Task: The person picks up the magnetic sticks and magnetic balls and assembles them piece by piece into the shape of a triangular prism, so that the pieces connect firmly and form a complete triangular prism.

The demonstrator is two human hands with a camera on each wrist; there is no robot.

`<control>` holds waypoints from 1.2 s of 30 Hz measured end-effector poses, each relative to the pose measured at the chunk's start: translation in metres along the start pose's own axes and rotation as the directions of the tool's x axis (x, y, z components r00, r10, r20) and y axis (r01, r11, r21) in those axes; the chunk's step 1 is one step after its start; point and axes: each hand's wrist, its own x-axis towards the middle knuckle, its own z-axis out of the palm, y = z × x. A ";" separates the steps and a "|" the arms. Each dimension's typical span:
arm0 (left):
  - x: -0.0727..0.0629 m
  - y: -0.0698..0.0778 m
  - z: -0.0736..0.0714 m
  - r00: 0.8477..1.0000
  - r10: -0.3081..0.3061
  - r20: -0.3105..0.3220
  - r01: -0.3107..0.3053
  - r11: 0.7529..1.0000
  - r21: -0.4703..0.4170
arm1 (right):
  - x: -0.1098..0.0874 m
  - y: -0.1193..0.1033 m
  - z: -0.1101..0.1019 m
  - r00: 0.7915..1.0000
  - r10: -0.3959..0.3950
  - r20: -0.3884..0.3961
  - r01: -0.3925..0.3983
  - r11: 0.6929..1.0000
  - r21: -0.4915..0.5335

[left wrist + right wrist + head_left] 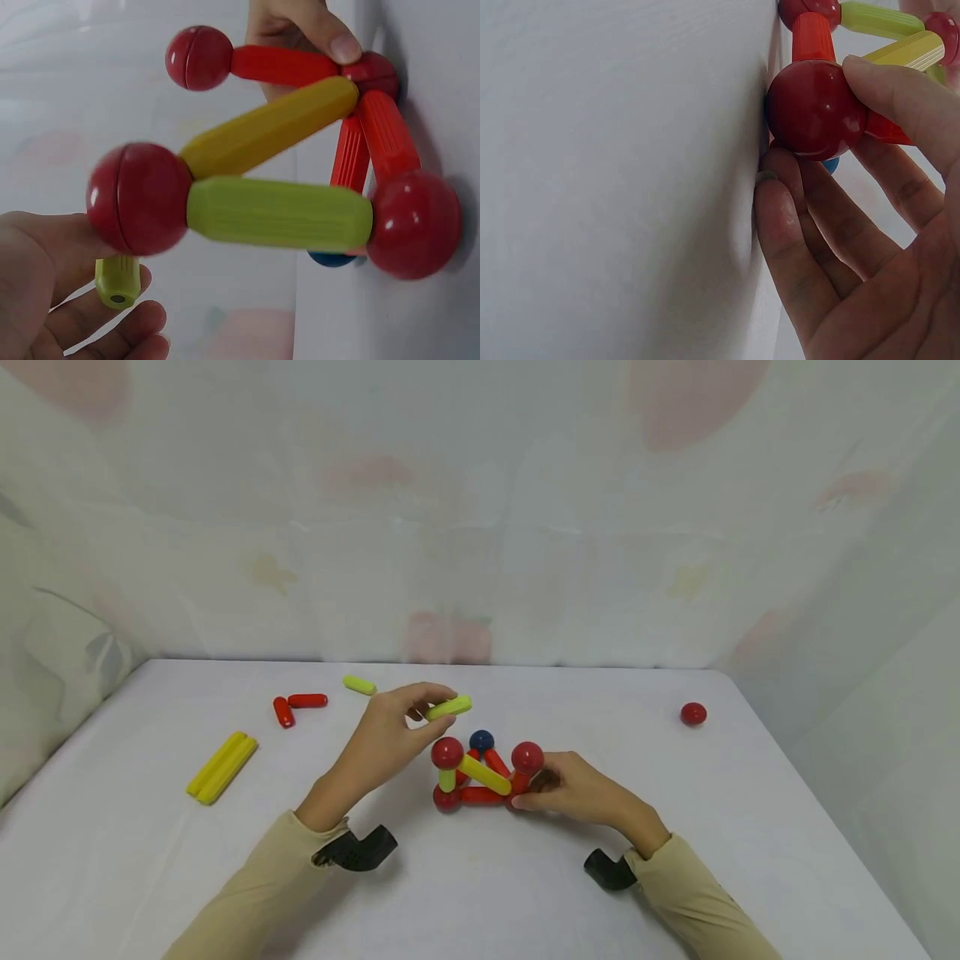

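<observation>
Above the table my left hand (393, 731) pinches a light green building rod (450, 707) between thumb and fingers; the rod's end shows a dark round spot in the left wrist view. My right hand (581, 789) grips the lower right red ball (814, 109) of a frame of balls and rods standing on the table. A blue ball (482, 741) forms its back corner. One light green rod (281, 214) and one red rod (285, 64) rise to two upper red balls (447, 752). A yellow rod (483, 774) slants between an upper ball and the gripped one.
Two yellow rods (222, 767) lie side by side on the left of the white table (480, 893). Behind them are two short red rods (307, 701) and a light green stick (360, 685). A loose red ball (693, 714) sits at the far right.
</observation>
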 end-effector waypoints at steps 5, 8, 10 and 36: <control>-0.004 0.010 0.003 0.998 0.068 -0.011 -0.068 0.998 -0.008 | 0.000 0.000 0.000 1.000 -0.007 0.000 0.007 1.000 0.002; -0.006 0.016 0.005 0.994 0.110 -0.004 -0.111 0.994 -0.021 | 0.001 0.000 0.001 1.000 -0.001 -0.001 0.001 1.000 0.008; -0.007 0.019 0.007 0.990 0.140 0.001 -0.140 0.990 -0.034 | 0.001 0.000 0.001 1.000 0.001 -0.001 -0.001 1.000 0.009; -0.011 0.022 0.023 0.954 0.239 0.183 -0.214 0.966 -0.147 | 0.002 0.003 0.001 1.000 -0.023 0.006 0.023 1.000 0.013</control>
